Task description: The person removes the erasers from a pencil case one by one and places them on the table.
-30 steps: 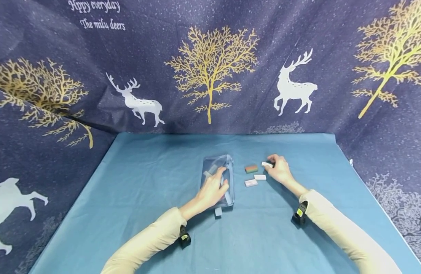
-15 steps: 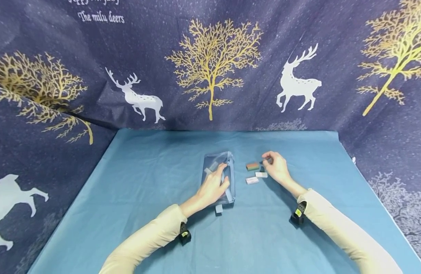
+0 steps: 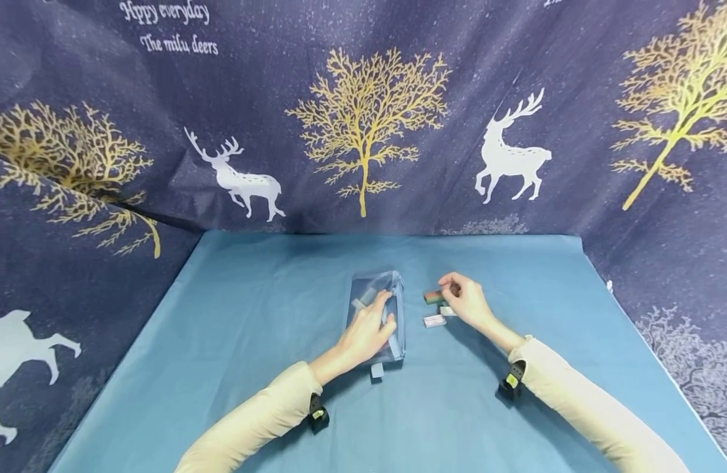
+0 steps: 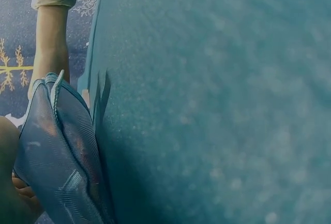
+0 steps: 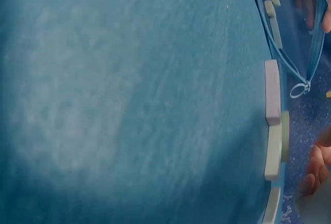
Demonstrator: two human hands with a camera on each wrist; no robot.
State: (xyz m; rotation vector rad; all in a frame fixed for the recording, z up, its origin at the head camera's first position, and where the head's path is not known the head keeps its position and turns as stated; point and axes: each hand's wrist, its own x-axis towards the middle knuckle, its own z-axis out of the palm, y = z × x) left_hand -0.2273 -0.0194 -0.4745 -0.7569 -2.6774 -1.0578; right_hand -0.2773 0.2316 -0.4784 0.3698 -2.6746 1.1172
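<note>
Beneath the left hand [image 3: 363, 336], near the middle of the blue cloth [image 3: 269, 309]: a translucent mesh pouch [image 3: 400, 328], long side running away from the person, zipped side toward the right hand [image 3: 469, 303]. Pinched at its upper edge between left thumb and fingers, judging by the right wrist view, with mouth parted and ring-shaped zip pull [image 5: 299, 90] hanging at the corner. Inside, dimly through the mesh, pale pieces. At the near end of the pouch, a small pale block [image 3: 377, 371], closer to the person than the left fingers. Across a strip of cloth from the pouch, on the other side: the right hand, fingers bent, thumb near forefinger, dark patch between; cannot tell whether grasping anything. Just left of those fingertips, a red-brown and green block [image 3: 432, 298]. Slightly nearer the person, a white block [image 3: 447, 311], partly covered by the right hand; beside it, nearest of the group, a pinkish-white block [image 3: 434, 320], faintly marked. All between pouch and right hand. Low in the right wrist view, cut off by the edge, another white block [image 5: 272, 206], close by the right hand.
</note>
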